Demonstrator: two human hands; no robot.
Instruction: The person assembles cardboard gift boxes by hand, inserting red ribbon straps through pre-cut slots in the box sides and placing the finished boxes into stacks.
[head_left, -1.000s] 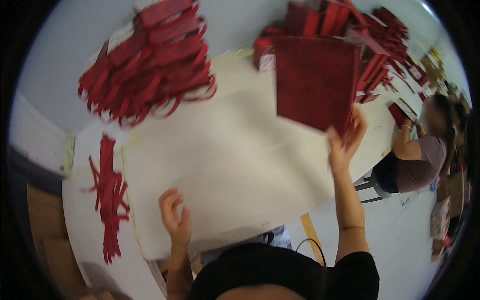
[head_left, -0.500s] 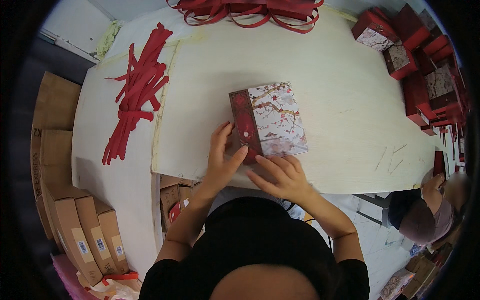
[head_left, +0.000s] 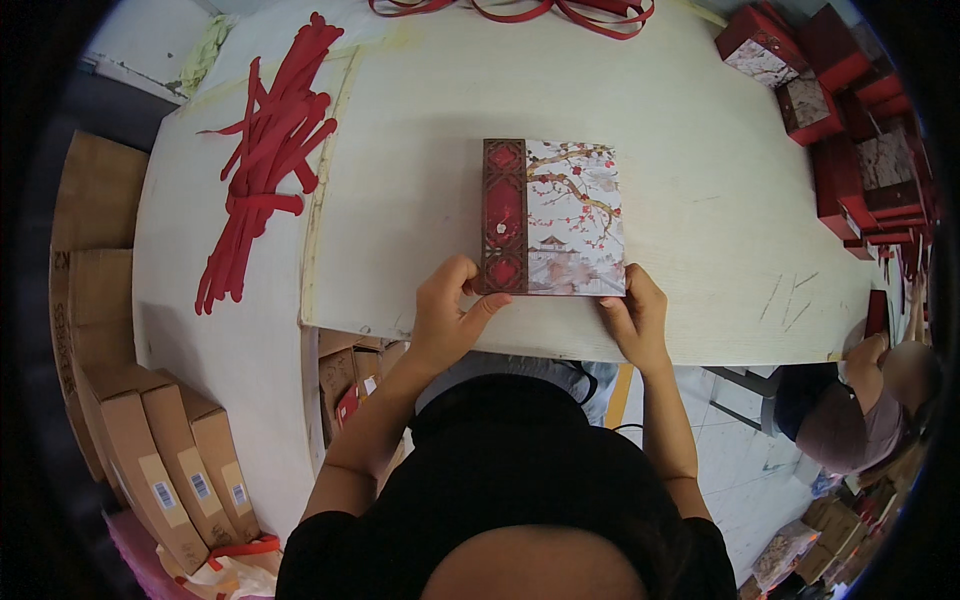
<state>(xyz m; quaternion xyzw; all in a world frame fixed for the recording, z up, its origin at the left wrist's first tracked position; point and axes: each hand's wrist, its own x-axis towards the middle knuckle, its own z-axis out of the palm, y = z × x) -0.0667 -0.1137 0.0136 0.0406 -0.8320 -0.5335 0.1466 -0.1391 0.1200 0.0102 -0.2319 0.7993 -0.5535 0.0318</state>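
Observation:
In front of me on the pale table is a square gift box (head_left: 570,220) with a white lid of plum-blossom branches and a dark red patterned band down its left side. My left hand (head_left: 455,305) grips its near left corner, thumb along the front edge and fingers at the side. At the near right corner my right hand (head_left: 640,310) holds it the same way, thumb in front. Both hands' fingertips are partly hidden by the box. It lies nearly square to my body.
A tied bundle of red ribbons (head_left: 265,180) lies to the left. More red ribbon loops (head_left: 520,12) are at the far edge. Red boxes (head_left: 850,150) are stacked at the far right. Brown cartons (head_left: 165,470) stand at the left, and another person (head_left: 840,420) sits at the right.
The box has turned from a tilt to nearly straight and shifted slightly right. My right hand has moved from its front edge to its near right corner; my left hand stays by the left corner.

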